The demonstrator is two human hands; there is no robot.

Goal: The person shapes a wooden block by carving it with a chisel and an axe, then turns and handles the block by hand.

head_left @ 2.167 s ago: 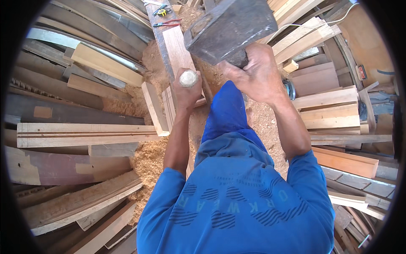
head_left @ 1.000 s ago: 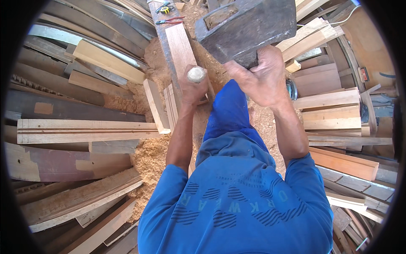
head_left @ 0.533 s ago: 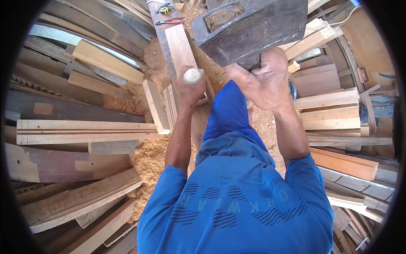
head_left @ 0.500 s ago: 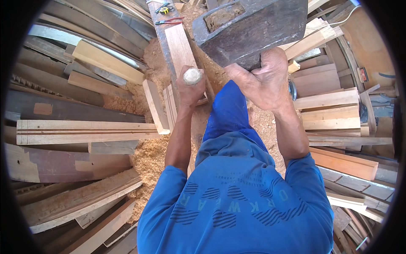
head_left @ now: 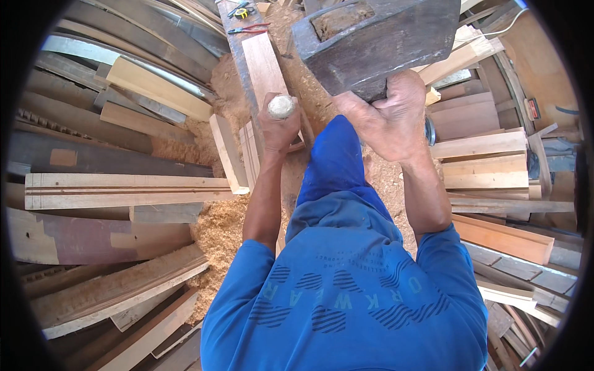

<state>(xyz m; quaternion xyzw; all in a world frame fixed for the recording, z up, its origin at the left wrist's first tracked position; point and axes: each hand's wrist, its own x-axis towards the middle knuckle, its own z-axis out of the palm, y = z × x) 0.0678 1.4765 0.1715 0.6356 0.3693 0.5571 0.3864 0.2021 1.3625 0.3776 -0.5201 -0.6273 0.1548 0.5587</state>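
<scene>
The person's left hand (head_left: 280, 128) is clenched round a tool handle (head_left: 281, 107), whose pale, rounded butt end faces up out of the fist. The fist sits, as seen from above, over the nearer part of a pinkish board (head_left: 263, 62); the tool's lower end is hidden, so whether it touches the board cannot be told. The board lies lengthwise on a narrow bench (head_left: 239, 54), with a bare strip showing along the bench's left edge. The right hand (head_left: 393, 120) grasps a big, dark block-headed mallet (head_left: 390, 55) just below its head, thumb and fingers wrapped about it; the head is up close to the camera, to the right of the left fist and apart from it. Towards the bench's far end, beyond the board, lie red-handled pliers (head_left: 249, 29) and, behind them, a yellow-and-black tape measure (head_left: 241, 13). Sawdust (head_left: 216, 232) is heaped left of the person's blue shirt (head_left: 346, 266), beside a grooved timber (head_left: 124, 193) and other stacked planks
</scene>
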